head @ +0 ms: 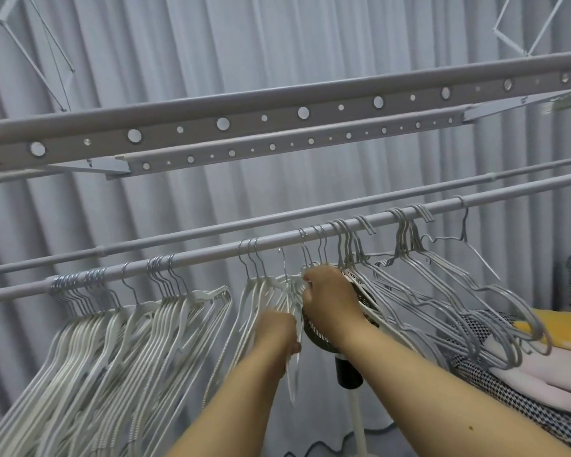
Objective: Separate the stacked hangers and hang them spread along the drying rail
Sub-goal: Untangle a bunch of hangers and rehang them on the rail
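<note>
Both grips are pinching white hangers (277, 291) just under the drying rail (211, 255): right hand (330, 298) nearer it, left hand (277, 331) lower.

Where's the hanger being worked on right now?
Center of the head view, the loose white hanger sits below the rail, gripped by both hands.

Home laundry-drying corner. Ceiling-hung drying rack (277, 117) with perforated bars, long drying rail (211, 252) crowded with wire hangers (119, 324), pleated grey curtain (178, 54) behind, patterned bedding (495, 384) and yellow cushion (551, 319) at right.
</note>
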Motion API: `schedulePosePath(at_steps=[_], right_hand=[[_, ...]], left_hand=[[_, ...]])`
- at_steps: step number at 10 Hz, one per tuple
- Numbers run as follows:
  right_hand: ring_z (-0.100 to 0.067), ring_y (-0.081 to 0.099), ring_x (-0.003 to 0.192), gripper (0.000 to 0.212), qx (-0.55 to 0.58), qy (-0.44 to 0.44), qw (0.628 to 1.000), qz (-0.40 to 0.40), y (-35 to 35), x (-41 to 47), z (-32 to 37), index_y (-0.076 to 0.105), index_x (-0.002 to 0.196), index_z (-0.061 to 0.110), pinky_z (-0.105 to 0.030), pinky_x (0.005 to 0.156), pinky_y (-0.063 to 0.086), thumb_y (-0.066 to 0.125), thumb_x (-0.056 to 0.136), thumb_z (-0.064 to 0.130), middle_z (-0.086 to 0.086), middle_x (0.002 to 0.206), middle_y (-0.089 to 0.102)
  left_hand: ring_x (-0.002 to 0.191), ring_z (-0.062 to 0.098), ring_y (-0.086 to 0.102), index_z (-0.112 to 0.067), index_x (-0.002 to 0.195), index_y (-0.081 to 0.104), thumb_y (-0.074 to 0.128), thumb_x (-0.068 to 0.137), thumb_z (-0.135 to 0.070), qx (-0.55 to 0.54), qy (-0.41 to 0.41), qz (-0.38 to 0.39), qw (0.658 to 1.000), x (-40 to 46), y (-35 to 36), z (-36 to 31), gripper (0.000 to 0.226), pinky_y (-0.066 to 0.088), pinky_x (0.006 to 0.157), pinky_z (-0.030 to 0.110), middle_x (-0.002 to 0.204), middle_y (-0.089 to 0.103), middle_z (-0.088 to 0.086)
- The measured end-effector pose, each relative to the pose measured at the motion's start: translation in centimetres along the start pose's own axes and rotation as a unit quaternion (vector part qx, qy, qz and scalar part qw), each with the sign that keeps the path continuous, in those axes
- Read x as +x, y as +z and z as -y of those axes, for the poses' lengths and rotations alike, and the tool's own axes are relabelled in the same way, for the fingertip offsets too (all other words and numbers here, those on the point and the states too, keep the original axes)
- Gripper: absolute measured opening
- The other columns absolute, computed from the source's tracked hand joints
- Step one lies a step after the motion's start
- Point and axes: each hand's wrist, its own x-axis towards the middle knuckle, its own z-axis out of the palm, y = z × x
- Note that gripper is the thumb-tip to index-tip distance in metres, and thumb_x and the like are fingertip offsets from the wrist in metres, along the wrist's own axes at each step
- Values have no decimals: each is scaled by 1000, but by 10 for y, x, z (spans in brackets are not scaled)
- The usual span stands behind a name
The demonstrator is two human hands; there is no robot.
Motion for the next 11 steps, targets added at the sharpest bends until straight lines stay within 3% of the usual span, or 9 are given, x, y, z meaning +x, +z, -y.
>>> schedulePosePath(at_steps=[2, 3, 4, 5, 6, 7, 8, 10, 11], right_hand=[[-22, 55, 86, 32, 80, 110, 984, 113, 17, -10, 15, 54, 118, 13, -29, 64, 38, 36, 100, 31, -8, 104, 65], [-22, 51, 77, 36, 93, 170, 968, 162, 21, -12, 22, 53, 95, 16, -30, 63, 38, 35, 97, 48, -6, 89, 60], [-20, 50, 69, 43, 136, 182, 958, 174, 16, -14, 32, 56, 81, 14, -31, 63, 37, 35, 97, 49, -1, 74, 54], [-29, 59, 85, 42, 155, 172, 961, 148, 11, -13, 34, 61, 86, 7, -34, 71, 42, 30, 101, 31, -11, 89, 64], [-28, 57, 75, 41, 197, 192, 956, 99, 9, -17, 35, 52, 68, 12, -35, 69, 41, 31, 100, 25, -10, 77, 63], [-18, 46, 61, 42, 247, 236, 938, 51, 6, -23, 33, 47, 61, 14, -31, 58, 33, 32, 99, 20, -3, 65, 51], [-18, 47, 60, 40, 294, 270, 917, -4, 1, -29, 32, 50, 65, 11, -30, 56, 35, 33, 100, 20, -6, 65, 53], [-35, 63, 85, 48, 241, 371, 888, -127, -1, -32, 18, 59, 75, 13, -40, 75, 45, 28, 101, 38, -16, 85, 66], [-37, 61, 97, 56, 142, 403, 886, -182, -12, -41, 10, 66, 98, 4, -35, 73, 36, 21, 104, 38, -20, 104, 67]], left_hand=[[43, 17, 28, 2, 82, 58, 39, 88, 12, -47, -13, 34, 998, -26, -31, 16, 23, 26, 43, 22, 51, 33, 5], [36, 13, 31, -5, 84, 52, 39, 88, 14, -31, 9, 94, 995, -45, -54, 20, 24, 27, 37, 19, 44, 33, 3], [36, 12, 36, 14, 121, 51, 42, 89, 13, -18, 19, 132, 991, -50, -74, 20, 33, 32, 36, 18, 45, 38, 5], [40, 16, 43, 14, 104, 59, 46, 91, 9, -5, 36, 176, 984, -64, -87, 7, 20, 38, 37, 21, 55, 46, 12], [50, 18, 56, 11, 101, 68, 57, 92, -5, 25, 88, 127, 988, -59, -97, -4, 21, 48, 46, 23, 70, 58, 15], [108, 24, 59, -15, 128, 60, 62, 90, -35, 264, 187, -19, 946, -31, -98, -1, 43, 47, 94, 31, 117, 64, 7], [132, 31, 36, -30, 149, 26, 69, 80, -47, 362, 199, -41, 910, -17, -85, 15, 83, 34, 106, 39, 142, 38, 10], [60, 19, 56, -25, 151, 13, 52, 87, -7, 195, 95, 23, 976, -8, -68, 28, 77, 49, 49, 29, 88, 55, 5], [72, 28, 64, -31, 152, 13, 40, 89, -10, 149, 88, 11, 985, -3, -69, 35, 72, 50, 52, 30, 105, 62, 13]])
